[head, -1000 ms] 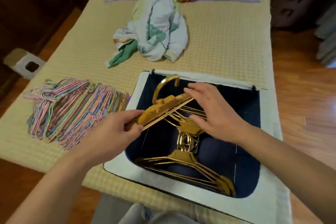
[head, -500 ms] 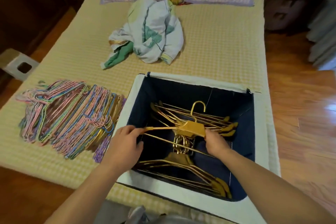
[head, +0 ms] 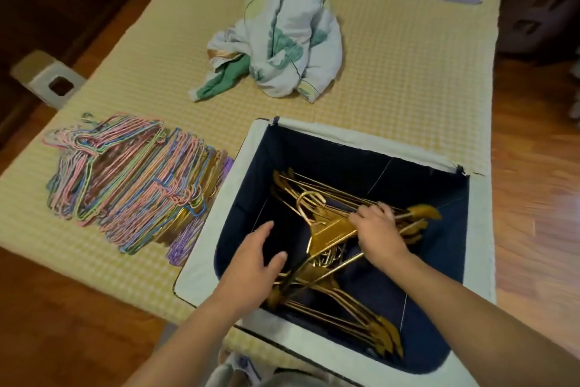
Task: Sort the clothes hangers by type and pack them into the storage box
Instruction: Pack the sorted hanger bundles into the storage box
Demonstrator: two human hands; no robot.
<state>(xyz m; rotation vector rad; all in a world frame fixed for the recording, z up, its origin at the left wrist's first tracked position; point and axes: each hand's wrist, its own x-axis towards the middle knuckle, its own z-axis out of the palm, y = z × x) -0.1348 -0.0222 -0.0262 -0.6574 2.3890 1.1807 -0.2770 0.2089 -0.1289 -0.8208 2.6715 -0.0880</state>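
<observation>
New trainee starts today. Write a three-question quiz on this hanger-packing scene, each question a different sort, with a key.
1. True or false: the pile of coloured wire hangers lies inside the storage box.
2. Which hand grips the gold hangers? A) left hand B) right hand
3. Fill in: the crumpled cloth lies on the ____.

Key: 1. false, it lies on the bed beside the box. 2. B; the left is open, holding nothing. 3. bed.

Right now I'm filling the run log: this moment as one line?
right hand grips gold hangers | left hand open | inside storage box | pastel hangers unpacked
</observation>
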